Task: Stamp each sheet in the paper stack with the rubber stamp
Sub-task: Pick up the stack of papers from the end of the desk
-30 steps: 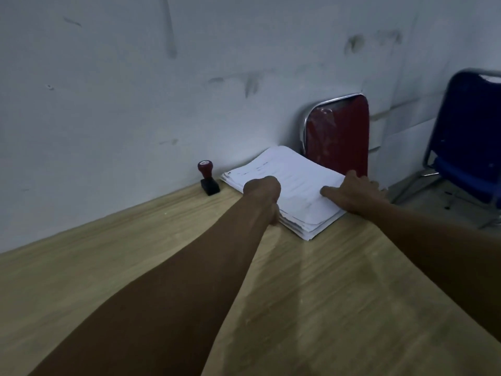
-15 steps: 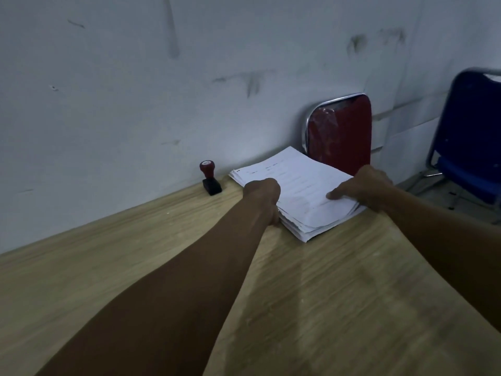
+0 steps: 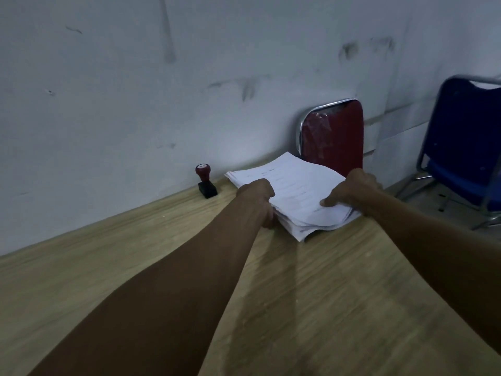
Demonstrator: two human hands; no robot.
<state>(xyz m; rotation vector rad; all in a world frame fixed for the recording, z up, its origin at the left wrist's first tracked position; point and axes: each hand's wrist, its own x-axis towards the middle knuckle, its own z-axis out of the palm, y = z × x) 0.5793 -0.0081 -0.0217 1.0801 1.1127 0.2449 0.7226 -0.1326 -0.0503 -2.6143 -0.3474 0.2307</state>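
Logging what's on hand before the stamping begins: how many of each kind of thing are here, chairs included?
Rubber stamp: 1
Paper stack: 1
Chairs: 2, a red chair and a blue chair
Wooden table: 1
Total: 5

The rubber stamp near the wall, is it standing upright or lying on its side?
Upright. The rubber stamp stands on its black base on the table, red handle pointing up, and neither hand touches it.
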